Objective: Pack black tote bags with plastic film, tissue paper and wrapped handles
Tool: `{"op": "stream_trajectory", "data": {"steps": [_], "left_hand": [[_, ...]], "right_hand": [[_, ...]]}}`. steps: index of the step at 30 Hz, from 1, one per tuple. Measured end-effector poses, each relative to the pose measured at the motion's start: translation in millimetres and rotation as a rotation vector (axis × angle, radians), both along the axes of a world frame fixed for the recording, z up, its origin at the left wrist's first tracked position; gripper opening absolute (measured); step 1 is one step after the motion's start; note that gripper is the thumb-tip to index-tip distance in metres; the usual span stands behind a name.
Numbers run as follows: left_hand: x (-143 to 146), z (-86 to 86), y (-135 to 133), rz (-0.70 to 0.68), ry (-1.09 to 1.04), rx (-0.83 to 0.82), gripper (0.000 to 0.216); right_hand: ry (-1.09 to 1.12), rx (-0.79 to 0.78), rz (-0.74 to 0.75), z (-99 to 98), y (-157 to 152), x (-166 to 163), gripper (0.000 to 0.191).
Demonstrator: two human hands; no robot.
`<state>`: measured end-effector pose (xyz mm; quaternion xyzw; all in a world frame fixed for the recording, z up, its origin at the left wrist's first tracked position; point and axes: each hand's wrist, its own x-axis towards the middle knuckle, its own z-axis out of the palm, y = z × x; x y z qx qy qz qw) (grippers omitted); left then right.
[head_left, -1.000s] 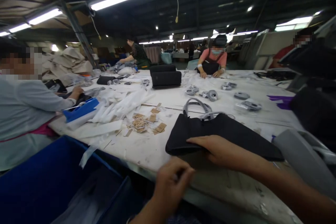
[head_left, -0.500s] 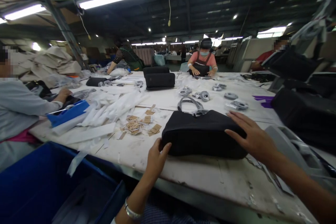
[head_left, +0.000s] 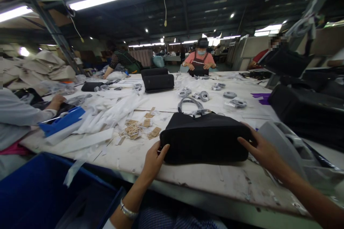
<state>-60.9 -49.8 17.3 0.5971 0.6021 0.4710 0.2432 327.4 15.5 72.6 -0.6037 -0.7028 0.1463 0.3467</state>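
Observation:
A black fabric bag (head_left: 204,141) lies on its side near the front edge of the white table (head_left: 204,182), its flat panel facing me. My left hand (head_left: 155,155) grips its left end, thumb on the near face and fingers behind. At the other end my right hand (head_left: 254,145) holds the bag, thumb in front, the other fingers partly hidden behind the corner. Behind the bag a plastic-wrapped handle (head_left: 191,103) arches up from it. Brown paper tags (head_left: 146,123) with white strings are heaped to the left of the bag.
Wrapped coils (head_left: 202,96) and two black bags (head_left: 158,83) stand farther back. White strips (head_left: 118,112) and a blue tray (head_left: 63,120) are at left, beside a co-worker's sleeve (head_left: 18,109). A grey plastic holder (head_left: 285,146) is at right, a blue bin (head_left: 32,186) below left. Another person works opposite.
My right hand has slid from the bag's top right onto its right end. The bag has tipped slightly, showing more of its front panel. The camera view has shifted a little.

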Motion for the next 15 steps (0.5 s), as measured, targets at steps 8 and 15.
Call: {"op": "stream_trajectory", "data": {"steps": [8, 15], "left_hand": [[-12.6, 34.9, 25.4, -0.147, 0.121, 0.312, 0.065], [-12.5, 40.0, 52.7, -0.141, 0.298, 0.092, 0.035]], "right_hand": [[-0.107, 0.238, 0.279, 22.6, 18.8, -0.8, 0.052], [-0.108, 0.089, 0.184, 12.6, 32.4, -0.1, 0.046]]}}
